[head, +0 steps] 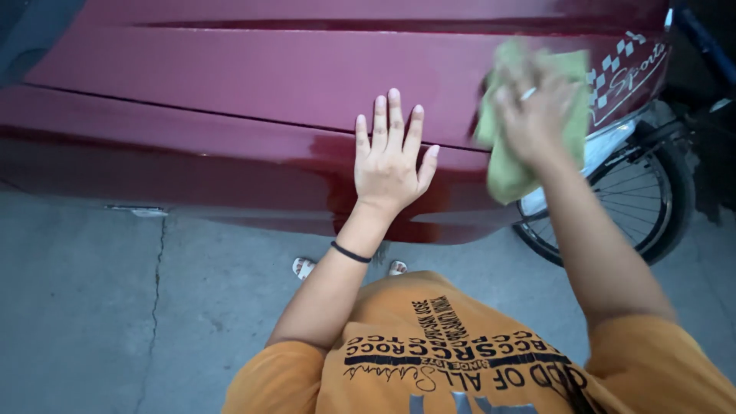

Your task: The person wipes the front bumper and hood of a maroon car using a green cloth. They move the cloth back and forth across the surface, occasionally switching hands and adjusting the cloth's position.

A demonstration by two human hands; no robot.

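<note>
A dark red car body panel [230,92] fills the upper part of the head view. My left hand [389,157] lies flat on it with fingers spread, holding nothing; a black band circles that wrist. My right hand [533,115], blurred, presses a green cloth [506,172] against the panel's right end, beside a white checkered decal [629,73]. The cloth hangs below and sticks out above the hand.
A bicycle wheel [636,207] stands at the right, close to the car's end. Cracked grey concrete floor [92,307] lies below. My feet in white sandals [304,267] show under the panel, and my orange printed shirt [460,360] fills the bottom.
</note>
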